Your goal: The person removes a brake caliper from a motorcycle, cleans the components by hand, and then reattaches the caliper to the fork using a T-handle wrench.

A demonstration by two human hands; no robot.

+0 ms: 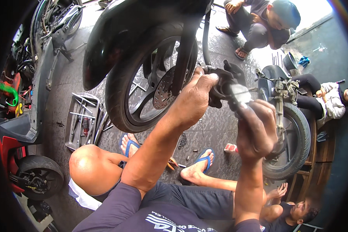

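In front of the motorcycle wheel [119, 92] I hold up a dark brake caliper [217, 101]. My left hand [195, 96] is closed on its left side, with thumb and forefinger pinching the upper part. My right hand [259, 125] is closed at the caliper's right side, its fingertips against a pale, bright flat piece [240, 92]. Glare blurs that piece, so I cannot tell what it is. A drilled brake disc [164, 89] sits on the wheel, left of the caliper, under a black fender [119, 36].
A grey tray [70, 131] of wrenches and a screwdriver lies left of my feet. Small bolts and a red-and-white packet [230, 148] lie on the floor. Another motorcycle's wheel [292, 143] stands right, a red scooter [11, 154] left. People sit or squat around.
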